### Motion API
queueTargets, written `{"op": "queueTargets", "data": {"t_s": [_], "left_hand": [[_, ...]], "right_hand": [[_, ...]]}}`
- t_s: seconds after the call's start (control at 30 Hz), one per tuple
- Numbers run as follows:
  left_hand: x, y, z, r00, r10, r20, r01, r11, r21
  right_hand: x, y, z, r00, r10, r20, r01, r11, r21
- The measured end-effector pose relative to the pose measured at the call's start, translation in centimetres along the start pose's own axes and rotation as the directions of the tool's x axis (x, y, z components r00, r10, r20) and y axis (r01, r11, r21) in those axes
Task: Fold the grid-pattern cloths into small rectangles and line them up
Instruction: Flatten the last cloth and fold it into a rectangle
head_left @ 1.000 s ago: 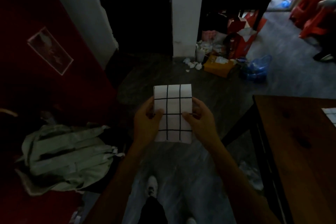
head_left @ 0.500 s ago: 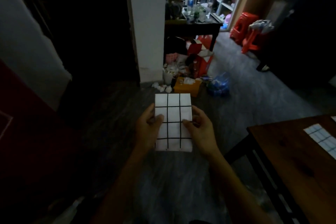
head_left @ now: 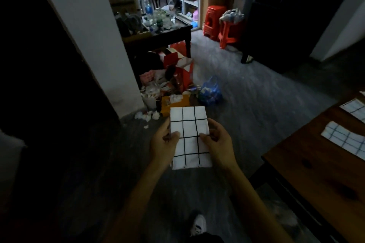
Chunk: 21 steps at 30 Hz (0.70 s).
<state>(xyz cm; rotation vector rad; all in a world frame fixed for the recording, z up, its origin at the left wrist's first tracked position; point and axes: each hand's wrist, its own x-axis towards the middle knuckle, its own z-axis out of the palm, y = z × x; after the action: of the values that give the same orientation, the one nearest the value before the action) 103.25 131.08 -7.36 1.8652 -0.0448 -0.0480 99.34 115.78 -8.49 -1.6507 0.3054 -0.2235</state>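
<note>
A white cloth with a black grid, folded into a small rectangle, is held upright in the air in front of me above the floor. My left hand pinches its left edge with the thumb on the front. My right hand pinches its right edge the same way. On the wooden table at the right lie two more folded grid cloths, one nearer and one at the far edge, partly cut off by the frame.
A white pillar stands ahead on the left. At its foot lie litter, an orange box and a blue plastic bag. A dark low table with bottles and red stools stand further back. My shoe shows below.
The view has swung to the right, so the backpack and red wall on the left are gone and more of the table with its cloths shows. Both hands keep the same hold on the cloth.
</note>
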Motion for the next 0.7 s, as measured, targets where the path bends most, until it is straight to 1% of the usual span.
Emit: {"op": "queueTargets", "data": {"t_s": [0.1, 0.23, 0.33, 0.5, 0.6, 0.7], "left_hand": [[5.5, 1.6, 2.1, 0.997, 0.055, 0.062, -0.058, 0.997, 0.048], [12.1, 3.4, 5.5, 0.977, 0.146, 0.157, -0.153, 0.988, 0.036], [15.8, 4.3, 8.5, 0.944, 0.222, 0.243, -0.239, 0.970, 0.042], [22.3, 4.7, 13.9, 0.882, 0.225, 0.413, -0.240, 0.971, -0.017], [26.1, 5.5, 17.0, 0.847, 0.250, 0.469, -0.265, 0.963, -0.035], [30.3, 6.0, 20.0, 0.791, 0.279, 0.545, -0.284, 0.956, -0.077]], "right_hand": [[5.2, -0.2, -0.8, 0.999, 0.010, -0.050, -0.009, 1.000, 0.025], [10.9, -0.9, -2.8, 0.988, 0.056, -0.144, -0.041, 0.994, 0.105], [14.2, -1.1, -4.9, 0.974, 0.069, -0.215, -0.053, 0.995, 0.079], [19.7, -0.4, -7.9, 0.929, 0.098, -0.357, -0.094, 0.995, 0.028], [23.2, 0.1, -9.3, 0.892, 0.114, -0.437, -0.118, 0.993, 0.017], [26.9, 0.5, -10.7, 0.852, 0.107, -0.512, -0.135, 0.991, -0.018]]}}
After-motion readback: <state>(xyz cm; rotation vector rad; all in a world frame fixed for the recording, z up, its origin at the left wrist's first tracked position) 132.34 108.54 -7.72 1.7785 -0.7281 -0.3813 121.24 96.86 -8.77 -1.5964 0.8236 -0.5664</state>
